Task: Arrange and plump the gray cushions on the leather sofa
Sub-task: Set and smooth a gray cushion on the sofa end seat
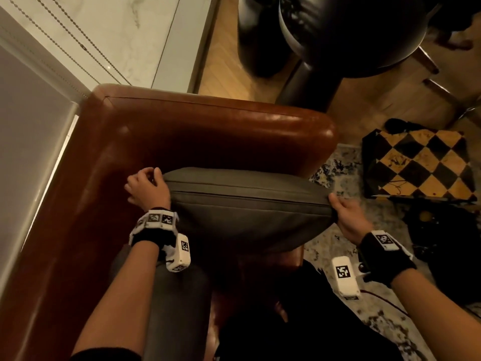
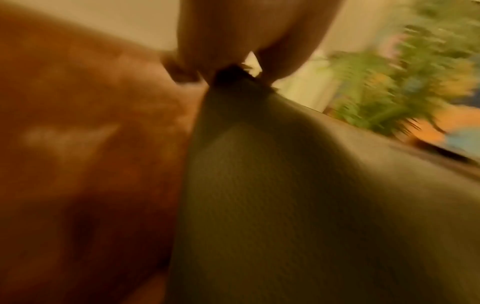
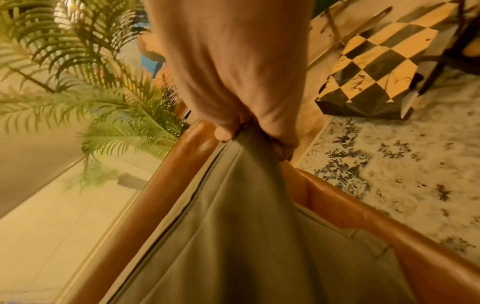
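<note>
Gray cushion [image 1: 242, 204] hangs over the leather sofa [image 1: 208, 126], left hand [image 1: 147, 188] pinching its 9 o'clock corner, right hand [image 1: 346, 217] its 3 o'clock corner, probably for shaking.

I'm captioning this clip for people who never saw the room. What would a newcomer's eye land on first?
First, the gray cushion stretched between two hands in the middle of the head view: the left hand grips its left corner, the right hand pinches its right corner. Behind it curves the glossy brown leather sofa. On the floor to the right lies a black-and-yellow checkered bag, on a speckled rug.
</note>
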